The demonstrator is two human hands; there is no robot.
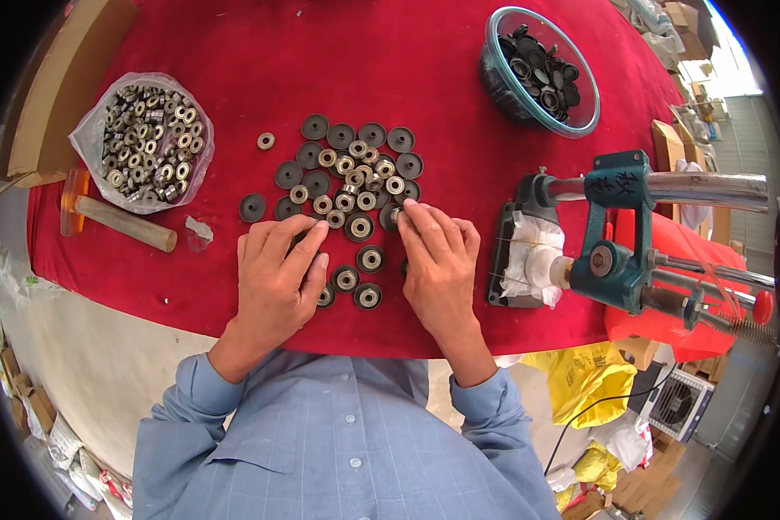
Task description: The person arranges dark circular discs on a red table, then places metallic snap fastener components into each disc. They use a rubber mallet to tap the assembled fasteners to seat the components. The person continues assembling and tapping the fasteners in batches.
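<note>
Ahead of and between the half-curled fingers of left hand (276, 276) and right hand (443, 276), grip unclear, metal ball bearings (345, 204) seem rigid, slick, weighty, best pinched by outer rims.

Handwriting (617, 181) on green press (622, 230); print (600, 360) on yellow bag (594, 394)
</note>
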